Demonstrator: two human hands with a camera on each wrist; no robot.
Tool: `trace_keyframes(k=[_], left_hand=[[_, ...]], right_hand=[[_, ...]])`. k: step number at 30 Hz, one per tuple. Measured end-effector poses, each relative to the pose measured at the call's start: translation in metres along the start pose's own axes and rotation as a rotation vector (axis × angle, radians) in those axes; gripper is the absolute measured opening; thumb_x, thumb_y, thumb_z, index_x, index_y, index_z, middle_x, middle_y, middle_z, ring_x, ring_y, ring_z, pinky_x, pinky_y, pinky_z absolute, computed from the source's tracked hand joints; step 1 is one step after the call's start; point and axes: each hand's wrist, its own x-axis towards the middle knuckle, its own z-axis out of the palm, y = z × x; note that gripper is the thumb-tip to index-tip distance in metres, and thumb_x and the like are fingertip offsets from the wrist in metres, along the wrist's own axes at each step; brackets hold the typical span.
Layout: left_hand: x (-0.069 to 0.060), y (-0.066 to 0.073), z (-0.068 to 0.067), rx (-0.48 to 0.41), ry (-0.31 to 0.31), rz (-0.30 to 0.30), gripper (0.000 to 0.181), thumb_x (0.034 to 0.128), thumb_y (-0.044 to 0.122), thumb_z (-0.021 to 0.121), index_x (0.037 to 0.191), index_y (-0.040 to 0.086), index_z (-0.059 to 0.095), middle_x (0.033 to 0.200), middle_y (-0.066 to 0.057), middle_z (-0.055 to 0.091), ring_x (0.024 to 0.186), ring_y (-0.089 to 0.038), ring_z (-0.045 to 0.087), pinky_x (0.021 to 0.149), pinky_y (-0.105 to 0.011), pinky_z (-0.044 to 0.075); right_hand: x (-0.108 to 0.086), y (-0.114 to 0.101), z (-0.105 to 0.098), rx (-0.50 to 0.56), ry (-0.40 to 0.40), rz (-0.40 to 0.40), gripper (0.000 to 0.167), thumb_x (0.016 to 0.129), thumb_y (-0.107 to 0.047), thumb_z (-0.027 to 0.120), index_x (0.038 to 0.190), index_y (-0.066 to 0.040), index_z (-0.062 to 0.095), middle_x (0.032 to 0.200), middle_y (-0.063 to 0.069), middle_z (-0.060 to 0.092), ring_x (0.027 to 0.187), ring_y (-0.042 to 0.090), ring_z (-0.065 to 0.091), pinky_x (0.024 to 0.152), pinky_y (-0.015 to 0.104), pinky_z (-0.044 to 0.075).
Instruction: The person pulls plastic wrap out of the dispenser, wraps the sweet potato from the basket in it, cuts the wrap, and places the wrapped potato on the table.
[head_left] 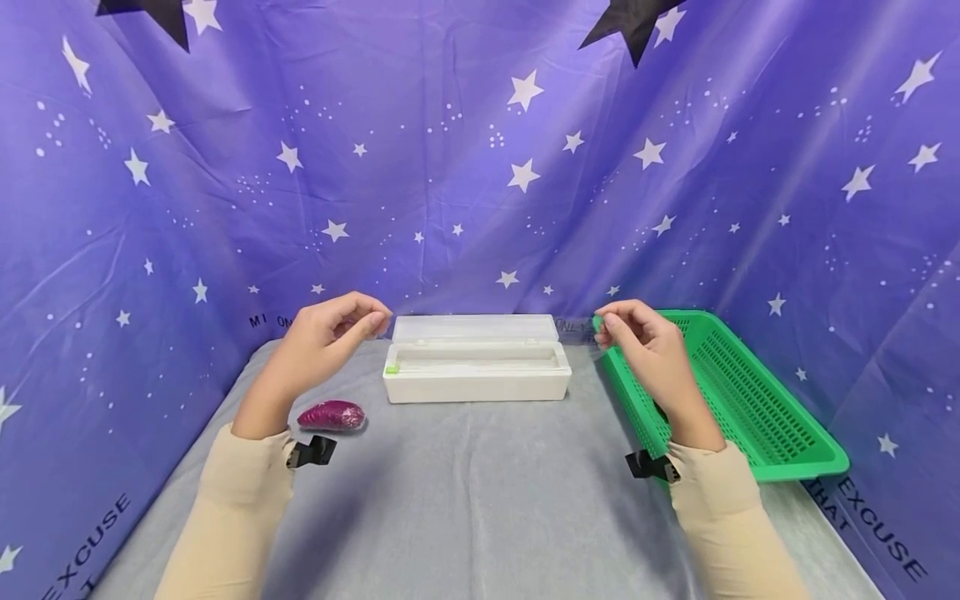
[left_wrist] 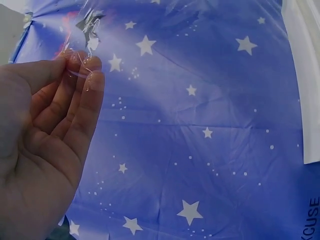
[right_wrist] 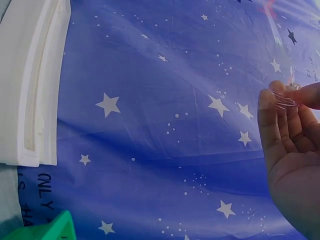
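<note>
Clear plastic film [left_wrist: 92,37] hung over the worktop [head_left: 465,508] near its far edge, pinched in the fingertips of left hand [head_left: 322,337] and right hand [head_left: 651,350], held apart seemingly against folding; the white box [head_left: 477,388] stood open between them.

I see a shiny purple-blue backdrop [head_left: 435,192] hanging behind the desk [head_left: 420,533] and along both sides, its folds catching pale streaks of light. White stars [head_left: 524,90] scatter over it, larger black stars [head_left: 633,25] show up top, and dark lettering [head_left: 888,533] runs low. Soft grey cloth [head_left: 525,467] covers the desk.
</note>
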Motion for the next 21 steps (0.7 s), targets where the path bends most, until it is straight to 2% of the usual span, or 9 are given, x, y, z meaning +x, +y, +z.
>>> trace_keyframes(k=[6,12,17,21], left_hand=[[0.001,-0.004,0.004,-0.028,-0.02,-0.001,0.012,0.1016,0.015,0.061,0.108,0.013,0.072,0.092,0.002,0.071,0.079,-0.01,0.066,0.068,-0.023,0.053],[0.0,-0.012,0.01,-0.041,-0.058,-0.057,0.014,0.1026,0.017,0.06,0.109,0.014,0.071,0.095,0.002,0.071,0.082,-0.01,0.068,0.072,-0.026,0.056],[-0.002,-0.021,0.016,-0.043,-0.098,-0.105,0.016,0.1034,0.023,0.059,0.111,0.016,0.071,0.094,0.003,0.071,0.083,-0.011,0.068,0.074,-0.03,0.056],[-0.007,-0.03,0.024,-0.08,-0.129,-0.142,0.016,0.1031,0.025,0.059,0.111,0.016,0.07,0.092,0.002,0.07,0.084,-0.014,0.068,0.075,-0.034,0.056]], right_hand=[[-0.003,0.003,0.0,-0.013,-0.008,0.035,0.021,0.104,-0.015,0.056,0.114,0.002,0.065,0.092,0.014,0.065,0.084,0.023,0.067,0.076,0.026,0.057],[-0.005,0.013,0.004,-0.007,-0.036,0.087,0.024,0.104,-0.018,0.057,0.115,0.002,0.065,0.092,0.016,0.066,0.084,0.023,0.067,0.075,0.026,0.057],[-0.007,0.026,0.01,0.003,-0.052,0.096,0.021,0.103,-0.013,0.058,0.112,0.004,0.066,0.088,0.015,0.068,0.079,0.021,0.067,0.071,0.026,0.058],[-0.009,0.037,0.015,0.005,-0.062,0.099,0.018,0.102,-0.008,0.058,0.111,0.005,0.066,0.085,0.012,0.067,0.077,0.024,0.066,0.069,0.028,0.058]])
